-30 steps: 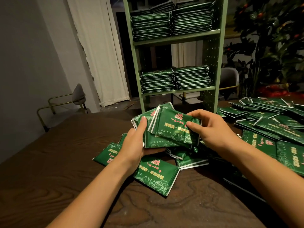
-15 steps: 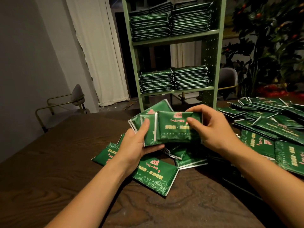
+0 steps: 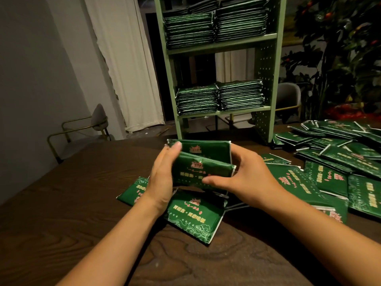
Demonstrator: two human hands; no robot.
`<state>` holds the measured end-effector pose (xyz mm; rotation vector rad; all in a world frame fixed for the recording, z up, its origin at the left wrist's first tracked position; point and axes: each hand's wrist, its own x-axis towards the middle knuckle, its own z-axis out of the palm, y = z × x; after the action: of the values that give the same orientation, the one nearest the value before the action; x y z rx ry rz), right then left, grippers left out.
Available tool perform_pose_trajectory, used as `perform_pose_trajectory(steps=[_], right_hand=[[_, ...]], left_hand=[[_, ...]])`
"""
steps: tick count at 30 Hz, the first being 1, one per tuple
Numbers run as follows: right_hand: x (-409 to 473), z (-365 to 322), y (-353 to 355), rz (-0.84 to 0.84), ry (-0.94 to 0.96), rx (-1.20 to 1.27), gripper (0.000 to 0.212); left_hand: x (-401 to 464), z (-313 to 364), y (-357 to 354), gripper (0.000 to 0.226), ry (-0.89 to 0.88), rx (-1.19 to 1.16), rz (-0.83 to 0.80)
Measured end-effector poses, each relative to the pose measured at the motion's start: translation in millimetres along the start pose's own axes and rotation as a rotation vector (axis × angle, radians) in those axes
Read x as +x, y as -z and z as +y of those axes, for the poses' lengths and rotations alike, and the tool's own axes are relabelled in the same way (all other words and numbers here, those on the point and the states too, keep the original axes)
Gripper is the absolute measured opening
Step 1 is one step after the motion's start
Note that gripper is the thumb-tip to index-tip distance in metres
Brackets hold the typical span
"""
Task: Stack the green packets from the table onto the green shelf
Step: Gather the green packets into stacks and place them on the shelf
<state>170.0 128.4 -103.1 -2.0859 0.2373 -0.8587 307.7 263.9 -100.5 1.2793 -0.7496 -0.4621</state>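
Observation:
A small bundle of green packets (image 3: 203,162) stands on edge between my two hands, above the dark wooden table (image 3: 61,213). My left hand (image 3: 162,180) presses flat against the bundle's left side, its thumb over the top edge. On the right side my right hand (image 3: 245,178) grips the bundle, thumb across the front packet. More green packets lie loose beneath them (image 3: 193,217). The green shelf (image 3: 266,65) stands behind the table. Stacked packets fill its upper tier (image 3: 214,27) and its lower tier (image 3: 218,98).
A large heap of loose green packets (image 3: 338,162) covers the table's right side. A grey chair with a brass frame (image 3: 97,124) stands to the left by a white curtain (image 3: 127,65). A dark plant (image 3: 340,58) rises at the right.
The packets have been squared up between both hands into an upright bundle. My left hand turned from cupping underneath to pressing flat on the side.

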Motion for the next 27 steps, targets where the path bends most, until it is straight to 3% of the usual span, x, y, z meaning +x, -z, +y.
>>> perform_pose_trajectory(steps=[4, 7, 10, 15, 20, 24, 27], right_hand=[[-10, -9, -22, -0.1, -0.002, -0.072, 0.067], [-14, -10, -29, -0.164, 0.036, -0.161, 0.078], [-13, -9, -27, -0.089, 0.087, -0.191, 0.09], [-14, -3, -26, -0.24, 0.086, -0.28, 0.056], [-15, -2, -24, -0.276, 0.114, -0.282, 0.041], [-10, -4, -13, -0.143, 0.07, -0.109, 0.035], [0, -6, 1, -0.007, -0.018, -0.036, 0.037]], left_hand=[[6, 1, 1, 0.033, 0.024, 0.05, 0.27], [9, 0, 4, 0.025, 0.064, 0.069, 0.321], [11, -2, 4, 0.01, 0.077, 0.097, 0.337], [11, -9, 1, 0.005, 0.126, 0.171, 0.314], [10, -7, -1, 0.011, 0.14, 0.132, 0.279], [5, -3, 3, 0.041, 0.111, 0.029, 0.094], [5, 4, -1, 0.036, 0.015, 0.189, -0.061]])
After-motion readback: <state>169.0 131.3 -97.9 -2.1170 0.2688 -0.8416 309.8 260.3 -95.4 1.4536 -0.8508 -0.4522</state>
